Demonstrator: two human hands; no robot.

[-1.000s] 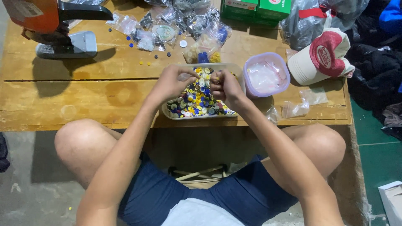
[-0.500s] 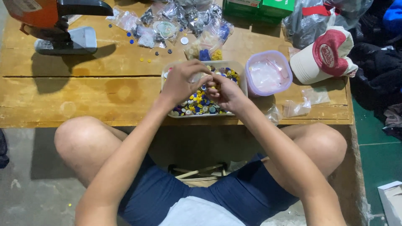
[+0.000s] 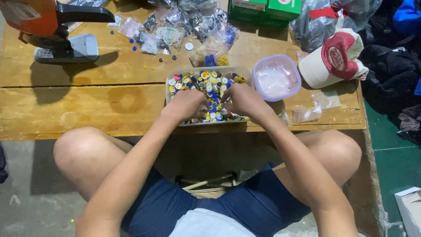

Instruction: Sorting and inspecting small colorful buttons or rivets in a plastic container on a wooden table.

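Since a second ago, both hands have been lowered from above the tray (image 3: 172,86) into its near half. A moment earlier they were raised together over the middle of the tray, fingertips nearly meeting; now the left hand (image 3: 186,104) and the right hand (image 3: 245,100) are spread slightly apart and pressed down among the buttons (image 3: 210,83). From this it is judged that a fresh lot is being sorted through or gathered up, rather than one piece being handled.

The left hand is curled, palm down, fingers buried in the pile; the right hand is likewise cupped over the buttons. Whether anything is actually pinched in either hand cannot be told — the fingertips are hidden by the hands themselves.

The tray is a pale rectangular one, set at the near edge of the wooden table (image 3: 87,105), straight in front of the seated person. It is filled with small round buttons — mostly yellow, blue, white and black — heaped loosely. Just to its right a round lilac tub (image 3: 262,66) holding clear little bags is seen, with a white and red cap (image 3: 333,59) beyond it. Small plastic bags (image 3: 175,26) of more buttons lie behind the tray.
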